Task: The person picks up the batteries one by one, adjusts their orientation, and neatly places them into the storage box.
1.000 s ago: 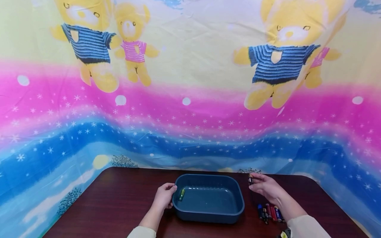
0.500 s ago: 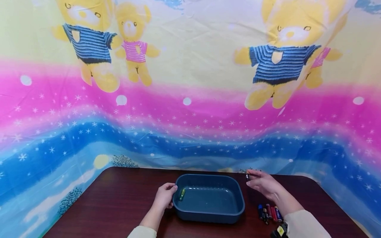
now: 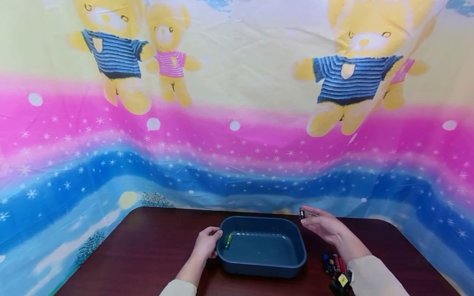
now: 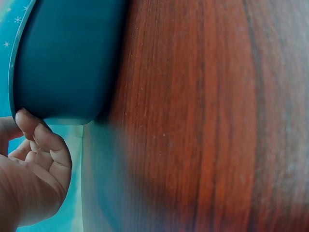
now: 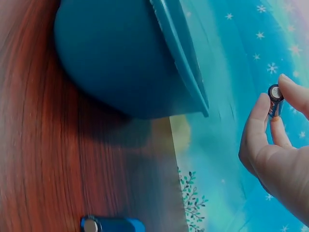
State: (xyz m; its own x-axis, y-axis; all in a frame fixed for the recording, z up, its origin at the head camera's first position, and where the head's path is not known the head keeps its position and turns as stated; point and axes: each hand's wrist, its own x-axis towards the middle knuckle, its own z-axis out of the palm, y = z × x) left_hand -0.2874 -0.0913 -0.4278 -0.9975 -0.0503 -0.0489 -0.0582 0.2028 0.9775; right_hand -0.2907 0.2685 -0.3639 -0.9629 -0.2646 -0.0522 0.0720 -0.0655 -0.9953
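Observation:
A dark teal plastic basin (image 3: 264,269) stands on the table, with one green battery (image 3: 228,241) lying inside near its left wall. My left hand (image 3: 206,243) grips the basin's left rim, thumb on top and curled fingers below, as the left wrist view also shows. Up beyond the basin's far right corner, my right hand (image 3: 324,225) pinches a small dark battery (image 5: 275,100) between thumb and fingertips, raised above the table. Below that forearm several batteries (image 3: 333,263), blue, dark and red, lie side by side on the table, partly hidden by the wrist camera.
The dark reddish wood table (image 3: 155,238) has a rounded far edge. Behind it hangs a cloth (image 3: 237,156) printed with bears and snowflakes. A black wrist camera (image 3: 340,283) sits under the right wrist, and a blue battery (image 5: 113,224) shows low in the right wrist view.
My right hand has moved left and slightly up toward the basin, carrying the dark battery. My left hand keeps its grip on the rim.

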